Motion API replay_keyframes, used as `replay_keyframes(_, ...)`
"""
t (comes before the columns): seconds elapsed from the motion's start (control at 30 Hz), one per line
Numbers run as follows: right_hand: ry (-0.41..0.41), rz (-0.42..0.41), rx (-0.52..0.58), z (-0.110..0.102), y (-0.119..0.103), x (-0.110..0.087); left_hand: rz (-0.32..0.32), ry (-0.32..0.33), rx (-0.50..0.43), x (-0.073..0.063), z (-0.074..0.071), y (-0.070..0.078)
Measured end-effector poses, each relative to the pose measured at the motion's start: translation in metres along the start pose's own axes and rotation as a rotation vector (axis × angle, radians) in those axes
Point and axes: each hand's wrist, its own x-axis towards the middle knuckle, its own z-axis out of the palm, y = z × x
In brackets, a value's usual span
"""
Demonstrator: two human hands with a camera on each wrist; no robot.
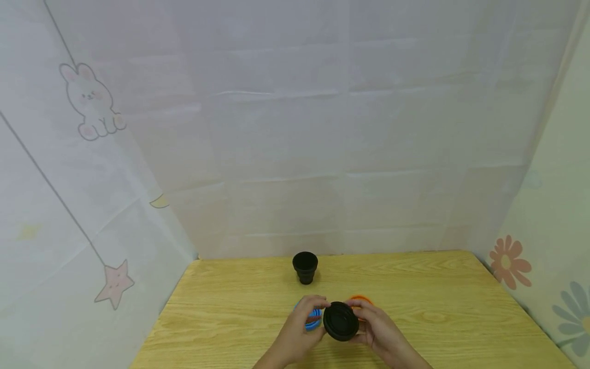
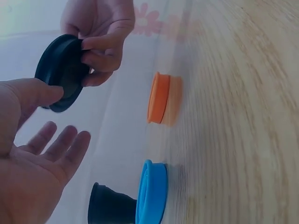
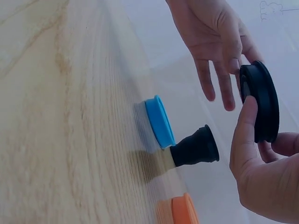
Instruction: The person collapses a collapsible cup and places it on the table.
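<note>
A black collapsible cup, folded flat into a disc [image 1: 340, 321], is held up off the table between both hands. My left hand [image 1: 298, 328] pinches its left edge with thumb and forefinger, and in the left wrist view the other fingers spread away from it. At the opposite edge my right hand [image 1: 379, 332] grips it, thumb on one face and fingers round the rim. Behind the left hand lies a flattened blue cup [image 2: 153, 193]. A flattened orange cup [image 2: 159, 98] lies behind the right hand, mostly covered by it in the head view.
Farther back on the wooden table [image 1: 438, 297] stands an opened-out black cup [image 1: 305, 268], upright with its wide mouth up. A pale wall sheet [image 1: 286, 143] rises behind the table's far edge, and printed sheets flank both sides.
</note>
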Motion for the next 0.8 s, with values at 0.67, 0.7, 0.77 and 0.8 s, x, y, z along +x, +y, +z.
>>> replay_keyframes(0.67,0.1,-0.042,-0.142,0.001,-0.002,0.002,-0.419,0.01,-0.697,0.006,0.002,0.01)
replay_keyframes(0.7,0.101,-0.043,-0.144,0.001,-0.002,0.002,-0.42,0.01,-0.699,0.006,0.002,0.01)
replay_keyframes(0.77,0.102,-0.043,-0.143,0.003,-0.003,0.001,-0.424,0.013,-0.698,0.007,0.002,0.011)
replay_keyframes(0.8,0.101,-0.044,-0.144,0.003,-0.003,0.001,-0.426,0.017,-0.698,0.008,0.003,0.011)
